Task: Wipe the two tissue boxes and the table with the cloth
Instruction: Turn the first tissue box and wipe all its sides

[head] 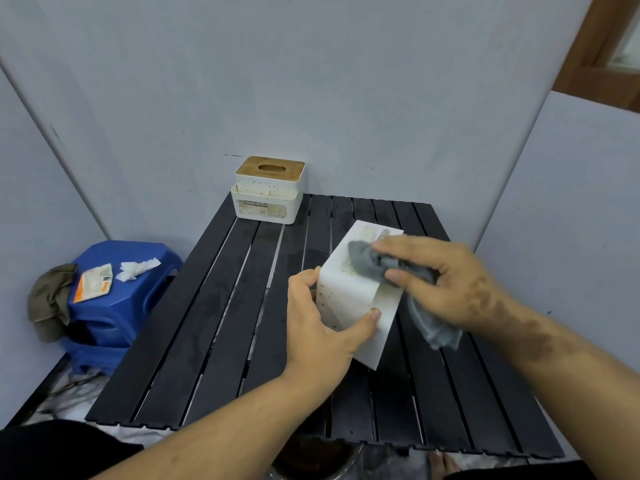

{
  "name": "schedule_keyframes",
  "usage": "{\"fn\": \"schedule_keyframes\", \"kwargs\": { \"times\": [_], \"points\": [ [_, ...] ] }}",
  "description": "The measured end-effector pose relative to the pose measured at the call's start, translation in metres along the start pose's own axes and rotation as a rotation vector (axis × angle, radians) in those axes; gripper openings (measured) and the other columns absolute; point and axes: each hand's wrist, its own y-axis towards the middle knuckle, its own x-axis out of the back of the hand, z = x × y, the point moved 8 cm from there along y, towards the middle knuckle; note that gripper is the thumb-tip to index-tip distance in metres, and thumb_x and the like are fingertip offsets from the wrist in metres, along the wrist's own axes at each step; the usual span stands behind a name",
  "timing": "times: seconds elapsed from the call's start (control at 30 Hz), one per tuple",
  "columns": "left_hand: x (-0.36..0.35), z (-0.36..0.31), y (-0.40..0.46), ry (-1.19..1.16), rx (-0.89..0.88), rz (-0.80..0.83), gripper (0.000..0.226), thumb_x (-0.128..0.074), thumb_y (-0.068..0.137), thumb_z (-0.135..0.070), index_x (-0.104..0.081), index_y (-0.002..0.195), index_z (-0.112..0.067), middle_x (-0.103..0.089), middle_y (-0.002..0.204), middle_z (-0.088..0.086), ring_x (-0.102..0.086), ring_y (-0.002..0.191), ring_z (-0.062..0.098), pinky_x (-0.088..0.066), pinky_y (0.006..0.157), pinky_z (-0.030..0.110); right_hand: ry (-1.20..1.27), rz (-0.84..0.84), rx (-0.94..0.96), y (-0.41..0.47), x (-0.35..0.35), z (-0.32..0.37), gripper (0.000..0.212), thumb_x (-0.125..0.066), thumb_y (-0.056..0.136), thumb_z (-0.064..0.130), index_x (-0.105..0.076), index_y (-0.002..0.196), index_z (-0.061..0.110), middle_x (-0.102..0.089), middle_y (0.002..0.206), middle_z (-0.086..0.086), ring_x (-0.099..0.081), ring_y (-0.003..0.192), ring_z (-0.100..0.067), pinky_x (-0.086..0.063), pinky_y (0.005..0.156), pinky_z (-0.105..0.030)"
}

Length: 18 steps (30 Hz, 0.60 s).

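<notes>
A white tissue box (349,292) lies tipped on its side over the middle of the black slatted table (214,327). My left hand (322,327) grips its near end, thumb across the side. My right hand (446,282) holds a bunched grey cloth (374,263) against the box's upturned face, and a tail of the cloth hangs down to the right. The second tissue box (266,192), white with a wooden slotted lid, stands upright at the table's far left corner, apart from both hands.
A blue plastic stool (128,296) stands left of the table, carrying an orange-and-white packet (93,282), crumpled white tissue (136,268) and an olive rag (48,299). Grey walls close in behind and on both sides. A dark round container (311,459) sits under the table's near edge.
</notes>
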Motion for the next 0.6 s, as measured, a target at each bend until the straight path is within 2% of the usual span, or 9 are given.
{"fn": "schedule_keyframes", "kwargs": {
  "times": [0.1, 0.2, 0.3, 0.37, 0.43, 0.53, 0.6],
  "points": [
    [-0.001, 0.002, -0.001, 0.002, 0.014, 0.0, 0.073, -0.092, 0.061, -0.039, -0.041, 0.113, -0.047, -0.055, 0.12, -0.011, -0.058, 0.109, 0.003, -0.055, 0.088, 0.03, -0.026, -0.131, -0.247, 0.009, 0.016, -0.035, 0.038, -0.07, 0.089, 0.008, -0.068, 0.123, 0.024, -0.067, 0.121, 0.014, -0.059, 0.115, 0.006, -0.043, 0.103, -0.013],
    [-0.001, 0.003, -0.001, -0.006, 0.017, -0.002, 0.073, -0.091, 0.06, -0.044, -0.041, 0.113, -0.05, -0.055, 0.122, -0.011, -0.058, 0.112, 0.006, -0.057, 0.092, 0.039, -0.082, -0.173, -0.39, 0.021, 0.021, -0.052, 0.035, -0.068, 0.091, 0.015, -0.067, 0.125, 0.024, -0.067, 0.117, 0.013, -0.06, 0.112, 0.0, -0.04, 0.097, -0.005],
    [-0.001, 0.002, -0.001, -0.005, 0.018, -0.007, 0.072, -0.092, 0.061, -0.044, -0.042, 0.113, -0.049, -0.056, 0.121, -0.009, -0.06, 0.111, 0.01, -0.057, 0.092, 0.042, -0.105, 0.005, -0.281, 0.035, -0.005, -0.018, 0.035, -0.067, 0.091, 0.014, -0.068, 0.122, 0.029, -0.067, 0.111, 0.018, -0.06, 0.106, 0.003, -0.045, 0.097, -0.012],
    [0.0, 0.002, -0.001, 0.018, -0.002, -0.017, 0.074, -0.093, 0.064, -0.043, -0.042, 0.117, -0.045, -0.056, 0.12, -0.009, -0.06, 0.11, 0.012, -0.056, 0.092, 0.041, -0.097, 0.182, -0.167, 0.039, -0.031, 0.009, 0.035, -0.069, 0.09, 0.017, -0.068, 0.122, 0.031, -0.068, 0.109, 0.019, -0.061, 0.104, 0.003, -0.045, 0.093, -0.01],
    [0.001, 0.003, -0.001, 0.036, -0.007, -0.028, 0.075, -0.093, 0.064, -0.044, -0.042, 0.119, -0.042, -0.055, 0.121, -0.008, -0.059, 0.111, 0.013, -0.055, 0.092, 0.042, -0.116, 0.221, -0.13, 0.043, -0.038, 0.013, 0.035, -0.07, 0.09, 0.018, -0.067, 0.123, 0.031, -0.067, 0.108, 0.02, -0.061, 0.103, 0.004, -0.044, 0.091, -0.008],
    [0.001, 0.007, -0.002, 0.026, 0.015, -0.034, 0.074, -0.092, 0.062, -0.043, -0.042, 0.117, -0.045, -0.056, 0.123, -0.008, -0.06, 0.114, 0.014, -0.056, 0.094, 0.043, -0.131, 0.025, -0.276, 0.048, -0.009, -0.025, 0.032, -0.067, 0.092, 0.016, -0.069, 0.122, 0.025, -0.069, 0.111, 0.014, -0.062, 0.104, 0.0, -0.042, 0.092, -0.005],
    [-0.001, 0.007, -0.002, 0.02, 0.033, -0.024, 0.075, -0.092, 0.062, -0.043, -0.041, 0.117, -0.046, -0.055, 0.125, -0.009, -0.06, 0.116, 0.013, -0.056, 0.094, 0.042, -0.155, -0.097, -0.366, 0.041, 0.016, -0.055, 0.028, -0.066, 0.092, 0.015, -0.069, 0.121, 0.016, -0.071, 0.108, 0.005, -0.064, 0.103, -0.009, -0.038, 0.081, 0.004]
  ]
}}
